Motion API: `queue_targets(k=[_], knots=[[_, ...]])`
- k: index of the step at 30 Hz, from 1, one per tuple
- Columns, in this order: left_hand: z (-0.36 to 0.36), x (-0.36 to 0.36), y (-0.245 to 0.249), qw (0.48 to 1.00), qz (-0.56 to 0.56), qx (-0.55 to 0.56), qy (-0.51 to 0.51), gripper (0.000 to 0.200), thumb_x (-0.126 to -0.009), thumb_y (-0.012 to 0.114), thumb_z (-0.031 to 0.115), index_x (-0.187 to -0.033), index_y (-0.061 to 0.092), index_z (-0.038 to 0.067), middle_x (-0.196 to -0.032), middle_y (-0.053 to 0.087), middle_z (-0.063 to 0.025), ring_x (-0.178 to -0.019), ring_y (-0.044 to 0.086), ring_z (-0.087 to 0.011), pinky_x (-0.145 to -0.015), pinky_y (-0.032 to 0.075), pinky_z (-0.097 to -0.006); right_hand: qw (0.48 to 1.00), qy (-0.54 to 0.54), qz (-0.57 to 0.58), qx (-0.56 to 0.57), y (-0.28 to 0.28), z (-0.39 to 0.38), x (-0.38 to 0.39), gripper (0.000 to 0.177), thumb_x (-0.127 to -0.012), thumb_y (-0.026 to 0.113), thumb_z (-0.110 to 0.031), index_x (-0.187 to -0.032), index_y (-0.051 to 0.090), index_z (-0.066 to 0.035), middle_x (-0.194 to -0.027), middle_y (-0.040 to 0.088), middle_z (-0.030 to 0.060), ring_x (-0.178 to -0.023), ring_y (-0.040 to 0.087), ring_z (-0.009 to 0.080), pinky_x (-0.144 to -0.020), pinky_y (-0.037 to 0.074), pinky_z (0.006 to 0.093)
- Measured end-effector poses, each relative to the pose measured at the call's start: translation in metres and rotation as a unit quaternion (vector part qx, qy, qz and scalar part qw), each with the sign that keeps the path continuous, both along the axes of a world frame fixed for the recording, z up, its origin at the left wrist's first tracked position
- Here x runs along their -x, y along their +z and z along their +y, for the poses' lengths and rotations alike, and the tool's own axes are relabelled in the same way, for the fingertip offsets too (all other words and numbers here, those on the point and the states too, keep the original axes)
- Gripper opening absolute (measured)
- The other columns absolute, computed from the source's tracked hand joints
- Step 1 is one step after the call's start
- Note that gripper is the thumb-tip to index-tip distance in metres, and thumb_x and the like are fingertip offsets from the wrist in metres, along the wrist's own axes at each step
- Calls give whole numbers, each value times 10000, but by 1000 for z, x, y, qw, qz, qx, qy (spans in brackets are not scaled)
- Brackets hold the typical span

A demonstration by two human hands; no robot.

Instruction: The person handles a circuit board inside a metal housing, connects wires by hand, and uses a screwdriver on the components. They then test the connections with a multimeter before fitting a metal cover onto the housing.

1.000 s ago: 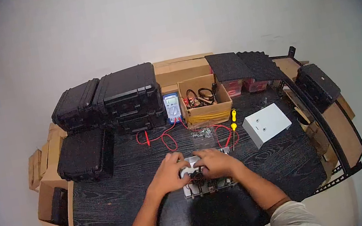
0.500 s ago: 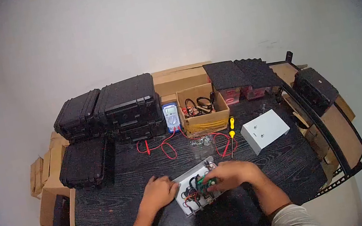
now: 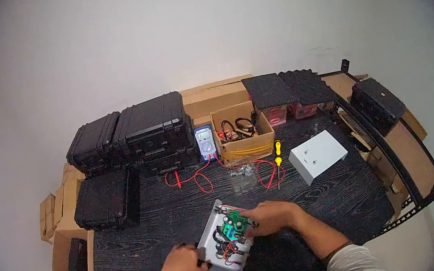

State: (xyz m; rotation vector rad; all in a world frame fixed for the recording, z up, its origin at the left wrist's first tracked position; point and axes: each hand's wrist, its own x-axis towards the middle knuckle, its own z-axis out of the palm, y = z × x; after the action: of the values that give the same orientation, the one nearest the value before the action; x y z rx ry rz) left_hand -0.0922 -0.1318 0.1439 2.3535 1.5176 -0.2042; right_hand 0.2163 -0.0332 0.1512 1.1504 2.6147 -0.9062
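Note:
A shallow white metal enclosure tray lies tilted on the dark table in front of me, with red and black wires inside it. My left hand is closed on its lower-left edge, fingers and thumb on either side. Over the tray's upper right part sits a green circuit board with a blue terminal block. My right hand pinches the board's right side; its fingertips are partly hidden. Farther right stands the white enclosure cover, which has small round holes.
A multimeter with red leads stands at the back beside a cardboard box of cables. A yellow-handled screwdriver and a clear bag of small parts lie ahead. Black hard cases are stacked left; a black rack stands right.
The tray has turned counterclockwise and shifted left and toward me, both hands moving with it. The green board now shows more fully beside my right hand.

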Motion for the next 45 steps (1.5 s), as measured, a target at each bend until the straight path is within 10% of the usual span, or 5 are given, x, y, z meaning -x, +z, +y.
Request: queue_targets(k=[7, 10, 24, 35, 45], knots=[[-19, -21, -22, 981, -51, -5, -186, 383, -878, 687, 177, -1259, 710, 147, -1073, 731, -166, -1060, 700, -335, -955, 554, -454, 997, -33, 56, -30, -4, 14, 12, 800, -933, 720, -461, -1559, 380, -98, -1188, 704, 284, -1142, 666, 458, -1003, 506, 517], [-16, -43, -29, 977, -88, -57, -187, 235, -844, 699, 170, -1061, 710, 81, -944, 736, -155, -951, 728, -327, -881, 568, -448, 995, -42, 85, -26, -12, 16, 19, 823, -938, 715, -474, -1573, 362, -88, -1270, 668, 291, -1193, 640, 466, -1029, 495, 505], [32, -116, -70, 929, -147, -265, -214, 368, -872, 722, 471, -959, 748, 114, -1146, 715, -35, -1085, 608, -230, -821, 470, -419, 944, -63, 320, -59, -47, 40, 34, 584, -1063, 548, -389, -1548, 446, -79, -1575, 448, 247, -1514, 351, 404, -1242, 278, 488], [49, -113, -82, 877, -26, -381, -292, 266, -797, 715, 399, -826, 731, 135, -927, 678, 6, -1057, 584, -206, -824, 430, -362, 892, -124, 395, -182, -8, 61, -20, 447, -997, 661, -263, -1370, 610, -21, -1364, 658, 188, -1295, 612, 330, -1102, 454, 425], [70, -83, 7, 866, -289, -365, -185, 451, -730, 892, 381, -1029, 794, 57, -991, 777, 0, -856, 647, -173, -780, 444, -363, 842, -252, 387, -277, 26, 51, -53, 440, -918, 730, -212, -1313, 640, -40, -1206, 715, 205, -1089, 710, 345, -972, 534, 425]])
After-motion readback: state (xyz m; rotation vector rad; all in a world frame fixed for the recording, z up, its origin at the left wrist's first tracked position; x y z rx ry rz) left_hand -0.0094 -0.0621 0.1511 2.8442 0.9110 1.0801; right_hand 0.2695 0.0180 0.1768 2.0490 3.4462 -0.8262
